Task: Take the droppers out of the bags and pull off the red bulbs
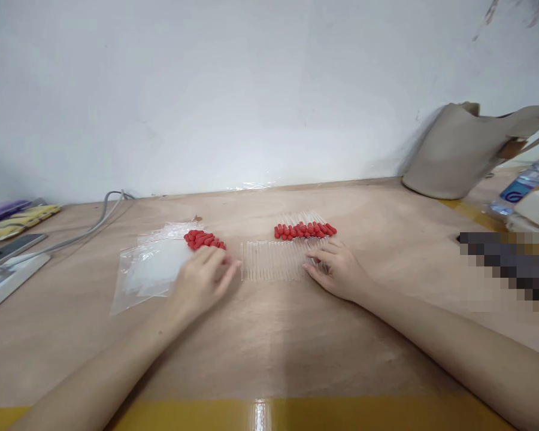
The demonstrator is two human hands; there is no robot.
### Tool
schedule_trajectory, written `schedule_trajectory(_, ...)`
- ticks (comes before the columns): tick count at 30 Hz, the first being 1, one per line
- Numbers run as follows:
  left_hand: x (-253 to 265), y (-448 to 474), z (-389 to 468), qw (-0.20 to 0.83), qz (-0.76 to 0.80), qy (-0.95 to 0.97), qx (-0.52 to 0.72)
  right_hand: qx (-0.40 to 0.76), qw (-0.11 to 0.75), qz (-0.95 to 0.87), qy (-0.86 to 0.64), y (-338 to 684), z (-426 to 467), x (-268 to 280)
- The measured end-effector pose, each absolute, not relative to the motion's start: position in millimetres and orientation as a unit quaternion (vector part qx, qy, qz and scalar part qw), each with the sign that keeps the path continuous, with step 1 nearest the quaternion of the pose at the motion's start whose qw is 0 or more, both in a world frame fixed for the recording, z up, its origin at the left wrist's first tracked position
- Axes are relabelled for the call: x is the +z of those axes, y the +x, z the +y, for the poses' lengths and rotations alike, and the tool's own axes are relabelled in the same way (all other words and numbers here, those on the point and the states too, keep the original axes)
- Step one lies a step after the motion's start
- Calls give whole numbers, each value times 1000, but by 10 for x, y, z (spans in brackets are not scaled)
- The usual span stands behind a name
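Note:
A row of thin clear tubes (272, 261) lies side by side on the table between my hands. My left hand (202, 276) is at the row's left end, thumb stretched out beside the outermost tube, with nothing visible in its fingers. At the right end, my right hand (336, 268) has its thumb and fingers apart, and the fingertips touch or nearly touch the tubes. Just behind the row lie several droppers with red bulbs (305, 230), their pale stems pointing towards the wall. A pile of loose red rubber bulbs (203, 239) sits behind my left hand.
Clear plastic zip bags (153, 263) lie flat to the left of the bulbs. A grey cable (87, 232) runs to a white box (15, 275) at far left, near a phone (20, 248). At right stand a beige bag (458, 149) and a plastic bottle (527, 182).

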State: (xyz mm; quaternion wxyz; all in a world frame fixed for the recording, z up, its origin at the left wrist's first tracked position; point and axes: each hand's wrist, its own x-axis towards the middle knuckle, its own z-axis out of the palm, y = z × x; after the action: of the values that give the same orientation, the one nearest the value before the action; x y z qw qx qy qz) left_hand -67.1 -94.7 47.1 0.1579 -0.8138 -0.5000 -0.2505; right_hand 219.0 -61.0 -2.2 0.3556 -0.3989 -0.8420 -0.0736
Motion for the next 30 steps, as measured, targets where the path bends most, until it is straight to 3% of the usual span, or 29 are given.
schedule_trajectory(6, 206, -293, -1052, 16, -382, -894, -233, -40, 347, -852, -391, 2199, -564, -40)
schedule_trajectory(13, 192, -253, -943, -25, -427, -893, -142, -32, 335, -850, -405, 2211, -515, -6)
schedule_trajectory(23, 213, -255, -916, -61, -448, -885, -111, -24, 312, -861, -401, 2222, -552, 26)
schedule_trajectory(26, 207, -273, -910, -61, -445, -886, -116, -13, 342, -848, -404, 2248, -566, 38)
schedule_trajectory(30, 209, -263, -833, -24, -440, -877, -190, 11, 447, -760, -473, 2319, -506, 7)
